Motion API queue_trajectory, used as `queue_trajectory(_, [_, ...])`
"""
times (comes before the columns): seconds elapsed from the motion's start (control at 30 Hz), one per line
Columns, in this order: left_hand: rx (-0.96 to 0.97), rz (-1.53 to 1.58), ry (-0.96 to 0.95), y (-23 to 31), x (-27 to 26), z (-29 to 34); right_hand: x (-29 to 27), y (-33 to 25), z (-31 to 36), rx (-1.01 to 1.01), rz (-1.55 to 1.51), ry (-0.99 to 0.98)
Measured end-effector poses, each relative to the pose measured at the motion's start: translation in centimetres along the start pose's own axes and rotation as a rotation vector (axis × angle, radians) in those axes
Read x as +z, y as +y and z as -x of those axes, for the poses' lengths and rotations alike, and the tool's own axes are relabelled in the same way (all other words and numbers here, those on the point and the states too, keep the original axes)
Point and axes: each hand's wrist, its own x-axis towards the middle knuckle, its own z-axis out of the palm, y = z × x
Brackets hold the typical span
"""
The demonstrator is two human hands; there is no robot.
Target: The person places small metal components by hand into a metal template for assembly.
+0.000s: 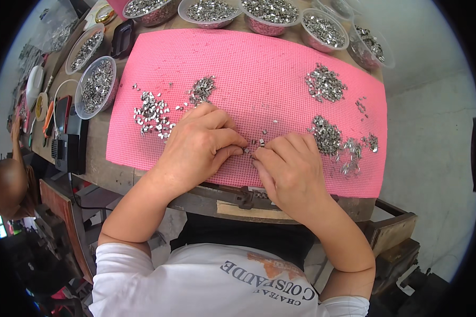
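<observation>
My left hand (198, 142) rests over the middle of a pink textured mat (238, 58). Its thumb and forefinger pinch a small silvery metal piece (246, 150). Just to the right, my right hand (293, 169) has its thumb and fingers drawn together, and whatever they hold is hidden. A few loose metal bits (262, 142) lie between the two hands. Beyond the left hand are a scatter of shiny flat pieces (152, 113) and a small dark-grey heap (202, 90). Past the right hand lie two heaps, a nearer one (325, 136) and a farther one (325, 83), with thin slivers (351, 157) alongside.
Clear plastic tubs of metal pieces line the far edge, including a round tub (269, 16), with another tub (97, 87) at the left. A black tray (123, 38) and a black box-shaped device (69, 152) stand left of the mat. Another person (10, 185) is at far left.
</observation>
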Motion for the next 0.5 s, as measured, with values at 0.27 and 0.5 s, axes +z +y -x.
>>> queue_trajectory(0.27, [0.038, -0.013, -0.017, 0.3, 0.0, -0.3, 0.4, 0.1, -0.2, 0.001, 0.07, -0.046])
queue_trajectory(0.5, [0.148, -0.148, 0.047, 0.8, 0.4, -0.6, -0.3, 0.0, 0.1, 0.031, 0.049, 0.033])
